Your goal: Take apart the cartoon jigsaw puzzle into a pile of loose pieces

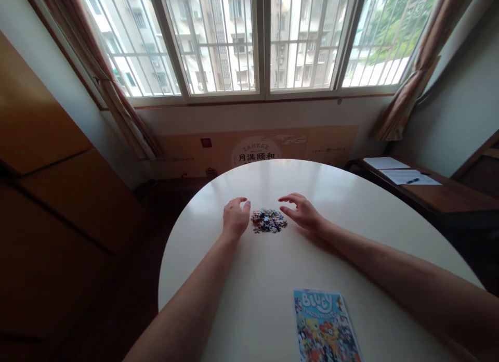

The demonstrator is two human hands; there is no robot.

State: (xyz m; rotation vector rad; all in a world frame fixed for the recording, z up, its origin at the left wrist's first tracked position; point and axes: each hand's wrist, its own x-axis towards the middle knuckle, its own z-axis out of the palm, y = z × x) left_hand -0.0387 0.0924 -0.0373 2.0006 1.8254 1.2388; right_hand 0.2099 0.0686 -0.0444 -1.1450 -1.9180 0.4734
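A small heap of colourful jigsaw pieces lies near the middle of a round white table. My left hand rests on the table just left of the heap, fingers curved and apart, holding nothing. My right hand hovers at the heap's right side, fingers spread and curled toward the pieces, also holding nothing. Both hands flank the heap without clearly touching it. A printed cartoon picture sheet lies flat at the table's near edge.
A dark wooden side table with white papers and a pen stands at the right. Barred windows with curtains fill the far wall. A wooden cabinet stands at the left.
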